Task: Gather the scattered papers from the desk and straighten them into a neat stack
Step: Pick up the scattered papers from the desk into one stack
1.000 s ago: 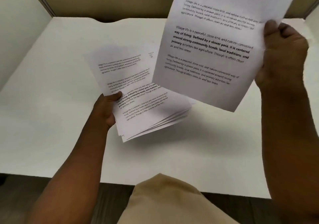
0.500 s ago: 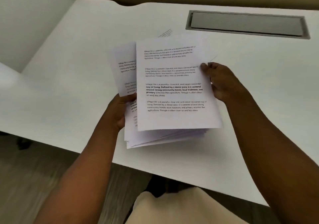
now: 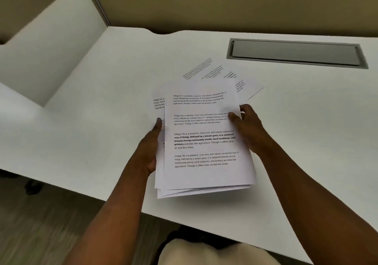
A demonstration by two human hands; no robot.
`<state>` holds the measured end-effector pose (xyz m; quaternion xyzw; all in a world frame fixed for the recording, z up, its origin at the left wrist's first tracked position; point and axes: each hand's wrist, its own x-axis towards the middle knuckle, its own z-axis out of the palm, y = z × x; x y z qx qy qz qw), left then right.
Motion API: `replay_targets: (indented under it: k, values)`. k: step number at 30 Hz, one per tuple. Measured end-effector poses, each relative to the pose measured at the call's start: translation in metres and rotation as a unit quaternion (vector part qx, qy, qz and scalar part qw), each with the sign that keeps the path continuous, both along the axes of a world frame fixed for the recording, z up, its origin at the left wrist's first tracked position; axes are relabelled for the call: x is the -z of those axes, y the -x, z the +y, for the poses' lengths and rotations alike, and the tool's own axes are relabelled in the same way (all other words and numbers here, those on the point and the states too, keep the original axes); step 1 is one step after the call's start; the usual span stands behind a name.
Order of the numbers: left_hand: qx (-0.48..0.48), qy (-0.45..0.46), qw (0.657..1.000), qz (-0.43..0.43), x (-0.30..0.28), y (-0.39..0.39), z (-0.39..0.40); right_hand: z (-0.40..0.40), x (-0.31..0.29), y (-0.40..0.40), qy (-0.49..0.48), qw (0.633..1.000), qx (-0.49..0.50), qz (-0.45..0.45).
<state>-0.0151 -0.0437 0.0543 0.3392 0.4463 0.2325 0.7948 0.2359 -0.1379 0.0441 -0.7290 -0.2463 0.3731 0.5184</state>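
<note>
The left hand [image 3: 150, 148] holds the left edge of the stack [image 3: 204, 142], thumb on top and the other fingers hidden under the paper. The right hand [image 3: 248, 128] pinches the right edge, thumb [image 3: 233, 116] lying on the top sheet [image 3: 206, 111], the other fingers curled behind. So both hands are closed on the stack, and it hangs just above the desk [image 3: 102, 121], near its front edge.

Between the hands the sheets are not aligned: at the bottom they fan out, and at the left one page sticks out past the top sheet. I think the grip is only at the sides, so a lower sheet can slip out and fall over the front edge to the floor if one hand lets go.

Beyond the fingertips, more loose sheets [image 3: 214, 72] lie on the desk, partly covered by the stack. Reaching for them with one hand could bend or drop the bundle. Farther away is a grey cable tray [image 3: 296, 53]
</note>
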Motion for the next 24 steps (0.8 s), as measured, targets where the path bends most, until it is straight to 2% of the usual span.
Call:
replay_targets:
  k: [4,11,18,24]
  values:
    - [0.04,-0.044,0.998,-0.006,0.003,0.002,0.016,0.008,0.007,0.008,-0.009,1.0,0.016,0.002]
    - [0.095,-0.015,0.995,0.006,0.016,0.019,0.063,0.039,0.003,0.03,0.044,0.996,0.03,-0.07]
    - [0.097,-0.043,0.994,-0.009,0.012,0.031,0.118,0.068,0.006,0.022,0.074,0.987,0.141,-0.003]
    - [0.08,-0.045,0.995,-0.032,0.005,0.031,0.145,0.068,0.007,-0.014,0.176,0.956,0.124,-0.199]
